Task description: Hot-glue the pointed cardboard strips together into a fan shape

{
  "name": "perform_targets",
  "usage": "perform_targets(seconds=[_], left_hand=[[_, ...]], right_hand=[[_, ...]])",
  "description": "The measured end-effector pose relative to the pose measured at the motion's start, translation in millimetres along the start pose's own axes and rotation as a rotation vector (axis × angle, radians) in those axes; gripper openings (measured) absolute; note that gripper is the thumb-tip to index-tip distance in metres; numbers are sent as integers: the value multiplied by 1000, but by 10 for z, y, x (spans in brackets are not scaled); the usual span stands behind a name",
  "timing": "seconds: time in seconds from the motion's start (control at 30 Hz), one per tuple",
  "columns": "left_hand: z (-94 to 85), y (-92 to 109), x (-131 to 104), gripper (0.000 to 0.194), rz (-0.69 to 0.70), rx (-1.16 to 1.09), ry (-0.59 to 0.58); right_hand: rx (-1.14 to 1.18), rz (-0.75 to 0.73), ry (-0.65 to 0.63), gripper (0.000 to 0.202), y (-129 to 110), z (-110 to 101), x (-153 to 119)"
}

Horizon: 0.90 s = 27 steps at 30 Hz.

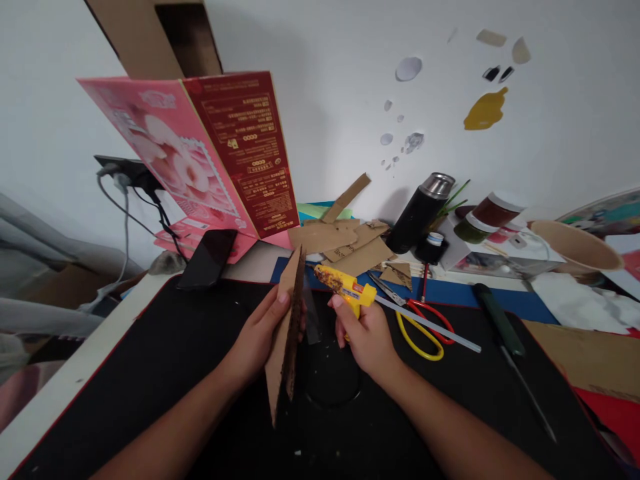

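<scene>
My left hand [267, 325] is closed around a folded or layered piece of cardboard [283, 337], which stands on edge with its rough, brown edge facing right. In my right hand [367, 333] is a yellow hot glue gun [345, 285], gripped by its handle. A long translucent glue stick [435, 325] juts from the gun's rear. The stained nozzle points left at the upper part of the cardboard, close beside it; I cannot tell whether they touch. A clear strip [311, 313] lies on the black mat [210, 347] behind the cardboard.
Scissors [420, 327] with red and yellow handles lie right of the gun, then a screwdriver-like tool [500, 320]. Cardboard scraps [345, 243], a black thermos [420, 213] and a pink-red box [240, 153] line the back. A dark phone [207, 259] rests at left.
</scene>
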State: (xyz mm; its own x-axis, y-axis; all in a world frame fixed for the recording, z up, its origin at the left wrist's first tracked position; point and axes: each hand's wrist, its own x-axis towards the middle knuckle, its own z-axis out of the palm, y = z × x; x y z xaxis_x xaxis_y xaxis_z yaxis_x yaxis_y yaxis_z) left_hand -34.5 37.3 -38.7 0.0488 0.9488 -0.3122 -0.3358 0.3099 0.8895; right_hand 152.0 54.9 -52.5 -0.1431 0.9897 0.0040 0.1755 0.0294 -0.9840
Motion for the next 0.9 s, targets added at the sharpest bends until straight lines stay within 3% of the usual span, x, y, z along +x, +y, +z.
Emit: perform_targets(seconds=[0.57,0.9], left_hand=[[-19,-16,12,62,-42,-2,-45],[-60,-51,26,70,-92,-18,-55]], right_hand=[[-74,-21,8,56,-14,45,-8],[-132,-64,23,54,-55,60,-7]])
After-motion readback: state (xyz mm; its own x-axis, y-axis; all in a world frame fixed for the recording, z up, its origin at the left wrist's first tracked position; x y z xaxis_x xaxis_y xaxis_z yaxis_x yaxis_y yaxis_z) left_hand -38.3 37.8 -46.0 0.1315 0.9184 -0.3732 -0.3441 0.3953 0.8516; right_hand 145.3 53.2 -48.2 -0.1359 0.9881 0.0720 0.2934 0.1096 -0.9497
